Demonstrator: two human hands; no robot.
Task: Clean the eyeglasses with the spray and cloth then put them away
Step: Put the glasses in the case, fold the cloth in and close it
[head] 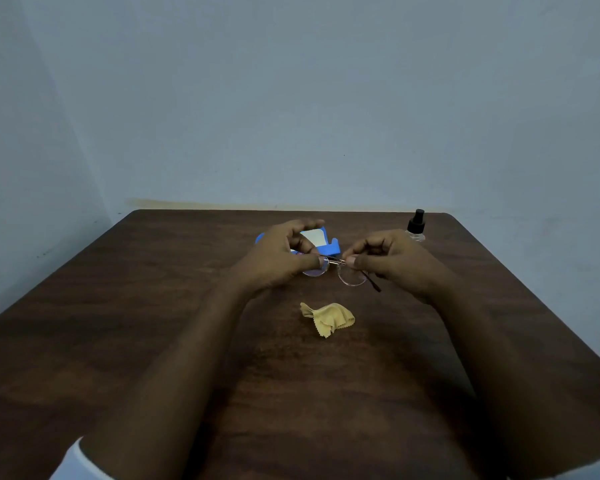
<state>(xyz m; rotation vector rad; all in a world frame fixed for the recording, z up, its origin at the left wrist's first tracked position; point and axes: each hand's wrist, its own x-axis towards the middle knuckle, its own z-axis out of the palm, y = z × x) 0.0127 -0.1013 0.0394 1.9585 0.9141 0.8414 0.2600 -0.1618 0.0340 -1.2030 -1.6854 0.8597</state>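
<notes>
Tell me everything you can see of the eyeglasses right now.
The eyeglasses have a thin metal-looking frame with round clear lenses and dark temple tips. Both hands hold them above the table: the left hand pinches the left lens side, the right hand the right. One temple sticks out below the right hand.

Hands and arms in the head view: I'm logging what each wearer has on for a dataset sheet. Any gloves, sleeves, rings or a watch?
The left hand and right hand are bare: no gloves, and no rings or watch show. Both forearms are uncovered. A white sleeve pushed up the left arm shows at the bottom edge, and a sliver of white cloth shows at the right corner.
</notes>
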